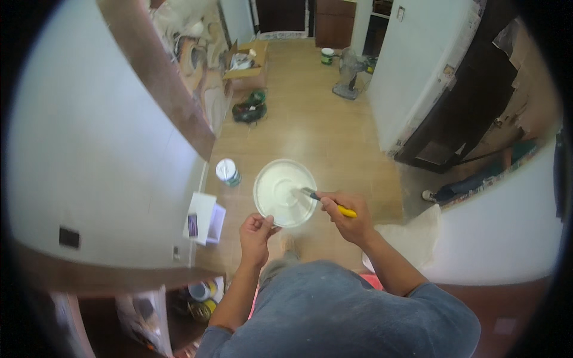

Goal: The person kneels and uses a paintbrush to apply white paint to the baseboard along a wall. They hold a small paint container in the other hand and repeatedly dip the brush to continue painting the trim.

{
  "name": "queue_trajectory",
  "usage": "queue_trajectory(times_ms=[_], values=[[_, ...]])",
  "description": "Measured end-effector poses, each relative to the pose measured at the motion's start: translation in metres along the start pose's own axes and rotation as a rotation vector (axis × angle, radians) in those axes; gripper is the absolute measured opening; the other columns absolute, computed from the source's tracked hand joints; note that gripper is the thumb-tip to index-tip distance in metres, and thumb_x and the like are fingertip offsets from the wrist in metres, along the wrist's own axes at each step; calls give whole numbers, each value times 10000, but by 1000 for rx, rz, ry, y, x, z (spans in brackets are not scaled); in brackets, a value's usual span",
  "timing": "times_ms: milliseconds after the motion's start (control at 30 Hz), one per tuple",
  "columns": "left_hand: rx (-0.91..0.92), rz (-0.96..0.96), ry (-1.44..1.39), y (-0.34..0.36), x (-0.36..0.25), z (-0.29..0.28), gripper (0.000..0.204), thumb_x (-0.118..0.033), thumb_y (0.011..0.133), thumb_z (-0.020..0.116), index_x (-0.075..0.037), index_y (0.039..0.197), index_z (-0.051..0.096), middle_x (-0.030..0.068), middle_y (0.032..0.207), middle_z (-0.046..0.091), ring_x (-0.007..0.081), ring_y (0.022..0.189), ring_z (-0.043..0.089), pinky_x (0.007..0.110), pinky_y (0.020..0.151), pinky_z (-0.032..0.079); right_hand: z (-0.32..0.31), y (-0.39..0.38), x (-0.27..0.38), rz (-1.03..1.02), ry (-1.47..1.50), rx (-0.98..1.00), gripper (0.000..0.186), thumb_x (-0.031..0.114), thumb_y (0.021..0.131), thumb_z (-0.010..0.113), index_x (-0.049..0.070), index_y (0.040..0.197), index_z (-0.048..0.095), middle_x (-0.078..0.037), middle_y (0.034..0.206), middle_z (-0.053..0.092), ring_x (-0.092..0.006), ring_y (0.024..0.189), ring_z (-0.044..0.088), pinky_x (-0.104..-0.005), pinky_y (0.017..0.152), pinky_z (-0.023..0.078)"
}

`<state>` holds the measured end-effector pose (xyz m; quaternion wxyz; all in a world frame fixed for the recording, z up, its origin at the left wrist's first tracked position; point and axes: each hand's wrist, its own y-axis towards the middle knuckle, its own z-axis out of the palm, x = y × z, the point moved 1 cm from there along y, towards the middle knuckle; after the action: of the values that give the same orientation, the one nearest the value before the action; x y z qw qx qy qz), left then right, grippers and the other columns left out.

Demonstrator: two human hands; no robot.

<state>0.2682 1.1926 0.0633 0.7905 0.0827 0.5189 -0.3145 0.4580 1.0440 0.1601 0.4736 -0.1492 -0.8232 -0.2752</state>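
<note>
My left hand (256,237) grips the near rim of a round white lid (283,170), thumb on top. The lid is held up in front of me, and whitish material seems to cover its face. In my right hand (348,219) is a putty knife (345,211) with a yellow and dark handle. Its blade points left and reaches over the right part of the lid. Glare blurs the blade's tip, so I cannot tell whether it touches the lid.
Left of the lid, a white-topped tub (227,171) stands on the wooden floor (292,125), near a white box (205,218). Farther off are dark green shoes (249,108), a cardboard box (248,74), a fan (348,77) and a small tub (327,56). Another person's leg (462,188) shows at right.
</note>
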Motion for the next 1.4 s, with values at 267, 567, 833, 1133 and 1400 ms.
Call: queue_trajectory(times_ms=[267, 567, 833, 1133, 1400], values=[[142, -126, 120, 263, -47, 50, 125, -174, 957, 678, -83, 939, 594, 20, 883, 670, 120, 796, 654, 313, 752, 575, -26, 178, -100, 410, 475, -167, 231, 183, 969, 608, 4, 1061, 721, -65, 758, 657, -123, 594, 588, -253, 573, 478], [-76, -310, 240, 627, 38, -121, 418, -300, 1029, 521, -16, 1336, 500, 114, 1291, 588, 207, 1179, 572, 402, 994, 489, -95, 417, -247, 428, 474, -577, 154, 155, 957, 640, 34, 1046, 675, -23, 804, 604, -83, 589, 557, -231, 548, 476], [-761, -581, 21, 688, 31, -282, 391, -275, 1039, 482, -7, 1323, 509, 135, 1205, 631, 279, 999, 667, 414, 873, 576, -88, 739, -329, 277, 527, -309, 214, 175, 960, 630, 65, 1142, 654, -28, 917, 620, -99, 735, 590, -259, 654, 511], [-762, -619, -10, 967, 19, -216, 398, -303, 1032, 495, -29, 1319, 525, 114, 1237, 621, 244, 1013, 660, 366, 868, 576, -68, 983, -539, 318, -26, -212, 210, 177, 959, 592, 59, 1117, 662, -162, 1037, 656, -311, 950, 635, -383, 834, 501], [-125, -513, 264, 1458, -41, 31, 455, -325, 1033, 491, -47, 1393, 473, 77, 1344, 570, 214, 1159, 593, 354, 953, 518, -103, 1097, -653, 546, -22, -450, 127, 110, 945, 599, 65, 1042, 669, -112, 933, 618, -221, 803, 638, -346, 720, 525]])
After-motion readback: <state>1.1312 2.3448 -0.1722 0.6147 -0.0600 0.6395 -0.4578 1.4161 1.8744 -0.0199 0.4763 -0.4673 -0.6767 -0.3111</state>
